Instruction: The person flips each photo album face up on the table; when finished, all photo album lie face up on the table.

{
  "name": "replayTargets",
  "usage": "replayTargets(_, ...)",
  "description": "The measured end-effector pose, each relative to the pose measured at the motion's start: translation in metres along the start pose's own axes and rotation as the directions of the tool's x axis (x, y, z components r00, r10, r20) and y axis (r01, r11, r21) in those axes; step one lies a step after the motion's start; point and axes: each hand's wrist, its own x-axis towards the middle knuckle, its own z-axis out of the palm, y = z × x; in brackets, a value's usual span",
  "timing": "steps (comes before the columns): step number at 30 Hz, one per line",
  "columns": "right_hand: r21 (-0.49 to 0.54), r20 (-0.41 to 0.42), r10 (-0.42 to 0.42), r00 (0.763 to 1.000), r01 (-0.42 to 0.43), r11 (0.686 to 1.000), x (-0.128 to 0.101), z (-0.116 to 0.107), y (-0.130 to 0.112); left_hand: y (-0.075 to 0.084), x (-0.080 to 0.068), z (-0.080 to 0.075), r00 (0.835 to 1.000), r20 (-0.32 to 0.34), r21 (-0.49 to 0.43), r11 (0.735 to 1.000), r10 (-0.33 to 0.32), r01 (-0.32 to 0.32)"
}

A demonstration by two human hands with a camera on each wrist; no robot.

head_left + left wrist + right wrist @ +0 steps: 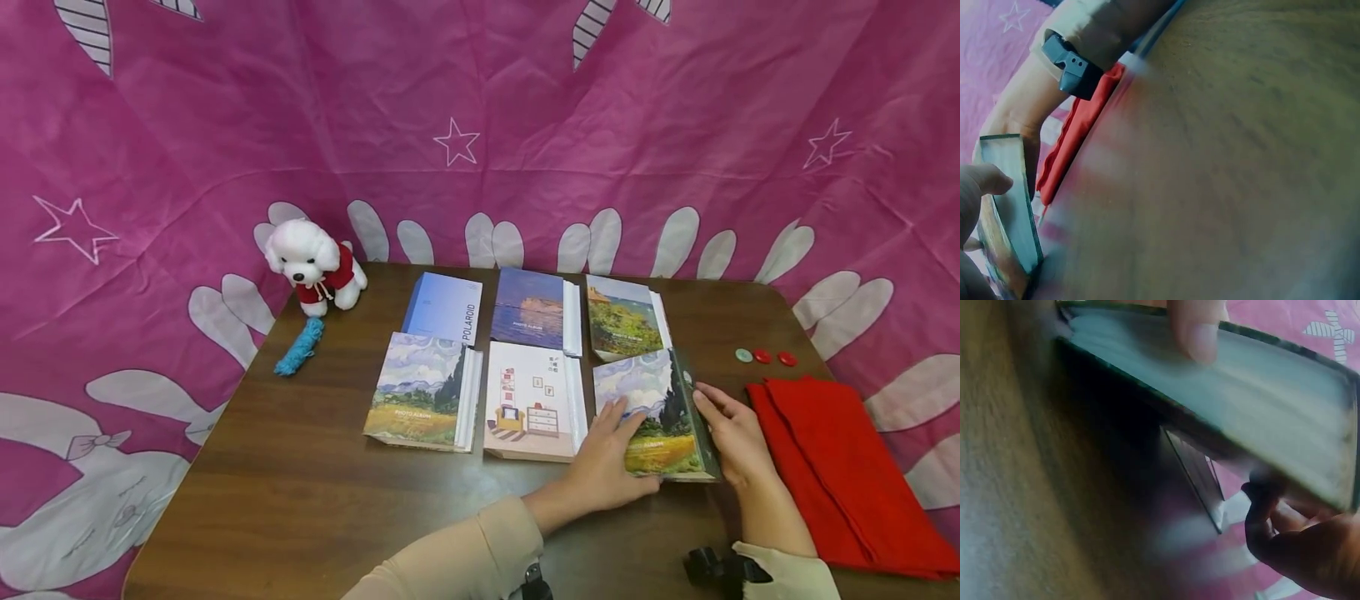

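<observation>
Both hands hold a photo album (660, 408) with a painted landscape cover at the right end of the front row. The left hand (603, 462) spreads its fingers over the front cover, its thumb at the lower page edge. In the left wrist view that thumb (994, 180) presses on the page block. The right hand (735, 433) grips the dark spine side. The right wrist view shows the album's page block (1260, 394) raised off the table at one side, with curled fingers (1291, 534) beneath it. Beside it lies a white album (528, 408) with a furniture drawing.
Several more albums make up the two rows, including a blue one (446, 304) and a sea-view one (528, 308). A toy dog (311, 262) and blue yarn (300, 346) stand left on the table (300, 500). Right are red cloth (840, 467) and small discs (762, 357).
</observation>
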Motion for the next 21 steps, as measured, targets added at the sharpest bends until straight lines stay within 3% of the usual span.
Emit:
replayTargets(4,0.005,-0.028,-0.032,0.999,0.032,0.999,-0.002,0.004,-0.005,-0.001,0.0,-0.001,1.0,0.013,-0.108,0.994,-0.021,0.022)
replayTargets(8,0.127,0.002,-0.109,0.994,0.108,0.986,-0.007,0.012,-0.011,-0.003,0.0,-0.004,1.0,0.031,-0.273,0.962,-0.001,0.01)
replayTargets(10,0.2,0.049,-0.155,0.987,0.143,0.969,-0.01,0.015,-0.014,-0.003,0.0,-0.007,0.999,0.037,-0.379,0.926,0.022,-0.007)
replayTargets(12,0.241,0.089,-0.199,0.976,0.173,0.955,-0.012,0.02,-0.017,-0.004,0.0,-0.009,0.997,0.052,-0.494,0.869,0.057,-0.024)
replayTargets(16,0.203,0.144,-0.259,0.955,0.227,0.952,-0.014,0.027,-0.015,-0.008,-0.001,-0.015,0.99,0.047,-0.642,0.764,0.131,-0.07)
replayTargets(18,0.157,0.166,-0.275,0.947,0.25,0.955,-0.014,0.031,-0.011,-0.011,-0.001,-0.016,0.988,-0.007,-0.655,0.746,0.151,-0.119)
replayTargets(21,0.031,0.205,-0.271,0.94,0.27,0.962,-0.013,0.039,-0.002,-0.015,-0.002,-0.019,0.985,-0.128,-0.662,0.729,0.119,-0.174)
